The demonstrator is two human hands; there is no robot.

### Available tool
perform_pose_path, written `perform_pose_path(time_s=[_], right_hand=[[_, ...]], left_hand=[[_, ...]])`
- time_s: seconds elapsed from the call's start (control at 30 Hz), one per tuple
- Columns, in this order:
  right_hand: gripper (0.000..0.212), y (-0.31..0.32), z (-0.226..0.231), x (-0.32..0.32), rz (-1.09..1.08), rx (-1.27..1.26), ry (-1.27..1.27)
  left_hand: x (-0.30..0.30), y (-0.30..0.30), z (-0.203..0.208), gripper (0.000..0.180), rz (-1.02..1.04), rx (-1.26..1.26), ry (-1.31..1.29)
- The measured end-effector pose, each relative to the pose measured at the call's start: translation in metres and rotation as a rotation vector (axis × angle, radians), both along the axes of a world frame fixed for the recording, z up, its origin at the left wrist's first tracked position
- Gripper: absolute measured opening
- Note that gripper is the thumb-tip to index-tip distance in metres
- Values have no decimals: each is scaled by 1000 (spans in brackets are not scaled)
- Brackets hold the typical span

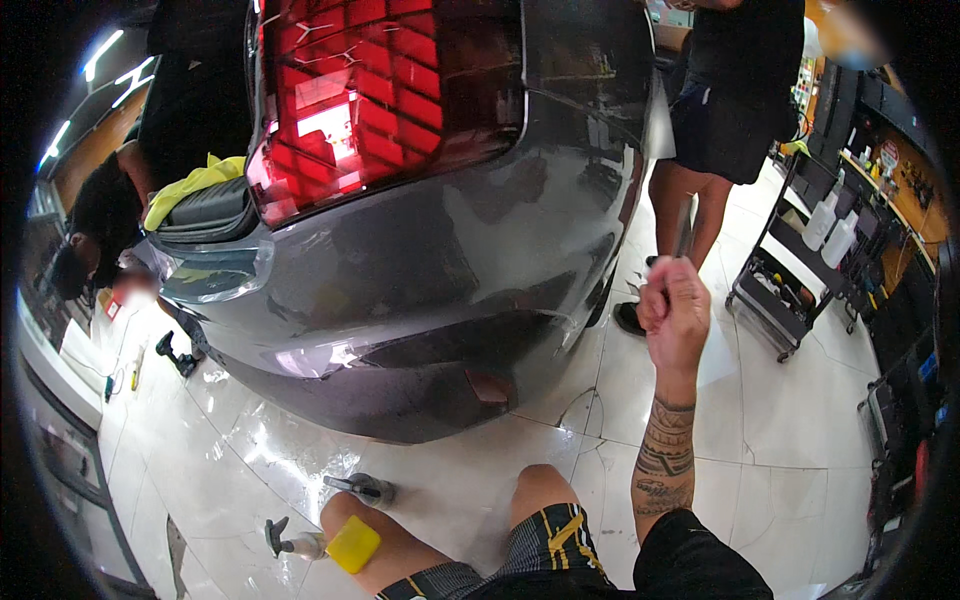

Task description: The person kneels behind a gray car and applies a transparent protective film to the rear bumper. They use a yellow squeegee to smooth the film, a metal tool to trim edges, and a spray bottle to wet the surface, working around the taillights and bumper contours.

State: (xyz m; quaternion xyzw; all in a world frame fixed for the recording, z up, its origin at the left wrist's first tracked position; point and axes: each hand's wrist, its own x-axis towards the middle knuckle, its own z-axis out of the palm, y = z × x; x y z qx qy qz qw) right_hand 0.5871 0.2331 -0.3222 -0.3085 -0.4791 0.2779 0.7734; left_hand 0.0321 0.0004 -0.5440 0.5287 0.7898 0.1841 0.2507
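1. Right hand (675, 312) is clamping shut on a thin dark tool (685, 225), blade sticking up above the fist.
2. Left of the fist, the grey bumper (420, 260) is showing film edges.
3. Judgement: keeping the blade shallow spares the paint.
4. Left hand is out of view.

Right hand (675, 315) right of car bumper (420, 300); cart (800, 270) further right.
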Motion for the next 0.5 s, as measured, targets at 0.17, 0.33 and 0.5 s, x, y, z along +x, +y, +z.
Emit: perform_pose_path(time_s=[0.17, 0.33, 0.5], right_hand=[[24, 27, 33, -34, -377, 202, -566], [36, 57, 76, -69, -508, 454, -726], [19, -12, 45, -88, -45, 85, -662]], left_hand=[[-34, -75, -67, 28, 188, -238, 132], [-94, -164, -91, 32, 257, -265, 347], [3, -15, 8, 36, 99, 552, 297]])
